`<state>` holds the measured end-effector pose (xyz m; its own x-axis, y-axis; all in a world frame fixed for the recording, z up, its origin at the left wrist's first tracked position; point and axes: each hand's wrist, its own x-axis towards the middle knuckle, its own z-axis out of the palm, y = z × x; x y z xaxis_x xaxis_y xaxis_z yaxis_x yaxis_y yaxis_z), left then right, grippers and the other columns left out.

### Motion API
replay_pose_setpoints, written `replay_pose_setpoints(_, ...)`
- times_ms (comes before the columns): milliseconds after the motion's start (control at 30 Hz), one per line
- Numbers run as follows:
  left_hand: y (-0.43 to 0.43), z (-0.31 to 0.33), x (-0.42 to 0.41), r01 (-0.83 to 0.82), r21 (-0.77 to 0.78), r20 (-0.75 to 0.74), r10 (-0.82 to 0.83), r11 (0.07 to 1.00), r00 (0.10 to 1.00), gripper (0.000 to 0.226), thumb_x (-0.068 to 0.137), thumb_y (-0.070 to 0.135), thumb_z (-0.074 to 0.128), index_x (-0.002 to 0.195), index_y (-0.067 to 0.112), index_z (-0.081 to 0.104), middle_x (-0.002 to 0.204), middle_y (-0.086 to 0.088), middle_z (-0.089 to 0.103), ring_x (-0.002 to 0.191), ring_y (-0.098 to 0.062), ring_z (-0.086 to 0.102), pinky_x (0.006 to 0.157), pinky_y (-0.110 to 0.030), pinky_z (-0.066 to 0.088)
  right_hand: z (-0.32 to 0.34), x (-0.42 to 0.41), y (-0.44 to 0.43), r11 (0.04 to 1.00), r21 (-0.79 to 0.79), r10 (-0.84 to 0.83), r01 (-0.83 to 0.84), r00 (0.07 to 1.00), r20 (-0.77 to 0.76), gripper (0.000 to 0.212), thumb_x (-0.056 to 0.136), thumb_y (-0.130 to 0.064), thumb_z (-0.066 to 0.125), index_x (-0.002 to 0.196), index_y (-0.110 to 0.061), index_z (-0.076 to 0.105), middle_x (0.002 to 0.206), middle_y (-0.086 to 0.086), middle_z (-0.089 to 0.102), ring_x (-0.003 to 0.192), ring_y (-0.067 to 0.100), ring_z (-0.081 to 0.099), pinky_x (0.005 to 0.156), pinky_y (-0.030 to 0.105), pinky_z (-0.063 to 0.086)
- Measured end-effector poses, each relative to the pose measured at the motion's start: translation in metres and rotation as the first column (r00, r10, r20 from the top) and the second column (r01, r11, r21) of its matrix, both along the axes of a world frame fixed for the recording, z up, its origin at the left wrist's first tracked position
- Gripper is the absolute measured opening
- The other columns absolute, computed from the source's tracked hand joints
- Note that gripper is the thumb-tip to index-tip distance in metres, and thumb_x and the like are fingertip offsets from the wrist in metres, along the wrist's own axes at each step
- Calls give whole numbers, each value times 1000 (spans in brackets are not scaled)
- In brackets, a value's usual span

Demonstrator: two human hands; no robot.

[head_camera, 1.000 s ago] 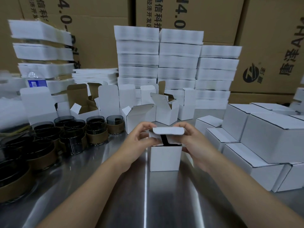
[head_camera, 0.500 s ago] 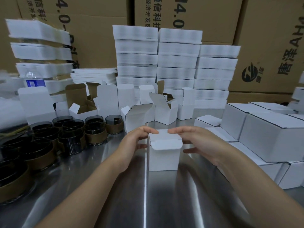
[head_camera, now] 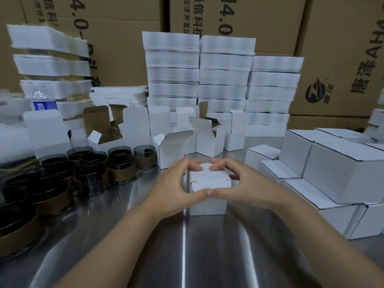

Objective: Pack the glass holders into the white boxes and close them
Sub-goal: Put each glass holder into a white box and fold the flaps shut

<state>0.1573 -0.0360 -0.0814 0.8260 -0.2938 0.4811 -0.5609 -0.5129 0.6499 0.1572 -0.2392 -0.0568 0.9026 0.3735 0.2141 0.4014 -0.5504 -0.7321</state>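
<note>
A small white box [head_camera: 208, 181] stands on the steel table [head_camera: 187, 252] in front of me, its lid folded down flat. My left hand [head_camera: 176, 183] and my right hand [head_camera: 239, 183] wrap around its top from either side; the thumbs meet on the front flap and the forefingers rest on the lid. Whatever is inside the box is hidden. Several dark glass holders [head_camera: 122, 165] with brown sleeves crowd the table to the left. Open empty white boxes [head_camera: 174, 146] stand behind the one I hold.
Closed white boxes [head_camera: 340, 169] are stacked at the right. Tall stacks of flat white box blanks [head_camera: 224, 80] rise at the back, with more at the left [head_camera: 52, 65]. A water bottle [head_camera: 44, 101] stands far left. Brown cartons [head_camera: 270, 21] form the back wall.
A second ago the lid was up, showing dark contents. I have pushed it down and moved both hands over the top, with the thumbs now pressing at the front flap.
</note>
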Motion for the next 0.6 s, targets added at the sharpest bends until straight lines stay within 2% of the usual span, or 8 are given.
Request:
replay_pose_setpoints(100,0,-1,0,4,35,23,-5,999,1000,53,64,58,67,109,34,51,123,33,46,115,18,37,83,1,30,-1,1,2,1000,-2,-7,7,999,32,58,50,-65,74,102,-49,54,127,-42,45,111,-13,50,96,25,44)
replay_pose_setpoints(233,-2,0,-2,38,52,71,-42,998,997,52,67,44,70,116,35,54,123,33,45,119,16,34,86,5,24,-1,0,4,999,38,-14,12,999,42,45,62,-48,79,102,-43,59,129,-31,51,115,-4,53,103,34,42)
replay_pose_setpoints(333,-2,1,-2,42,19,72,-44,999,996,49,67,46,70,112,40,54,120,33,48,117,12,38,84,2,29,0,0,4,999,40,-23,20,998,58,39,68,-41,80,102,-42,61,127,-30,53,115,-2,53,105,36,40)
replay_pose_setpoints(433,-3,2,0,53,-11,54,-53,999,997,48,66,59,60,111,44,54,117,31,52,113,8,43,84,-4,36,1,0,5,999,35,-39,36,995,88,35,74,-39,77,104,-41,60,118,-30,58,109,-5,55,103,32,41)
replay_pose_setpoints(533,-2,1,3,29,-70,-3,-29,997,1000,47,67,65,54,110,44,57,118,23,56,112,4,48,90,-19,43,1,-1,5,997,23,-76,74,991,109,37,73,-48,73,107,-41,59,114,-28,59,107,-1,55,99,28,43)
replay_pose_setpoints(600,-2,0,4,32,-97,-15,-33,995,999,44,68,63,52,107,44,58,118,23,57,112,3,49,88,-20,43,1,-1,5,997,9,-81,80,991,111,40,73,-52,72,109,-41,59,114,-27,59,108,2,55,97,28,44)
